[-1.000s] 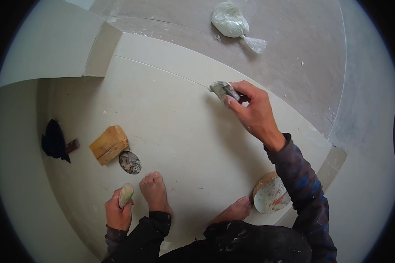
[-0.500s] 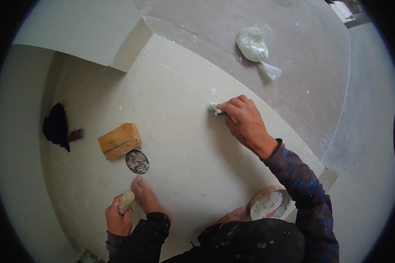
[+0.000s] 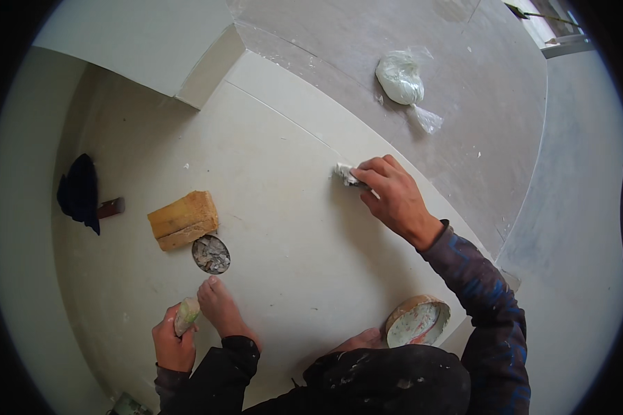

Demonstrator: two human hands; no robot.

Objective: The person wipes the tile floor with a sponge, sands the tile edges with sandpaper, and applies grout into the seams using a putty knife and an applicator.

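My right hand (image 3: 396, 198) pinches a small putty-smeared scraper (image 3: 346, 175) against the pale board surface. Beside the scraper runs a thin seam (image 3: 284, 119), which ends near its blade. My left hand (image 3: 173, 344) is closed around a worn, rounded tool handle (image 3: 186, 316) with greenish marks; the rest of that tool is hidden. Close to my right forearm stands a round tub (image 3: 418, 321) with whitish paste inside and a reddish streak across it.
A yellow-brown block (image 3: 183, 220) lies beside a round hole (image 3: 211, 255) filled with grey scraps. Farther left are a dark cloth or cap (image 3: 80, 194) and a small reddish-brown piece (image 3: 111, 207). A tied plastic bag of white material (image 3: 400, 77) rests on the lower grey floor.
The white smear at the seam near my right hand no longer shows. My right hand has shifted slightly to the right along with the scraper. The whole view has drifted a little.
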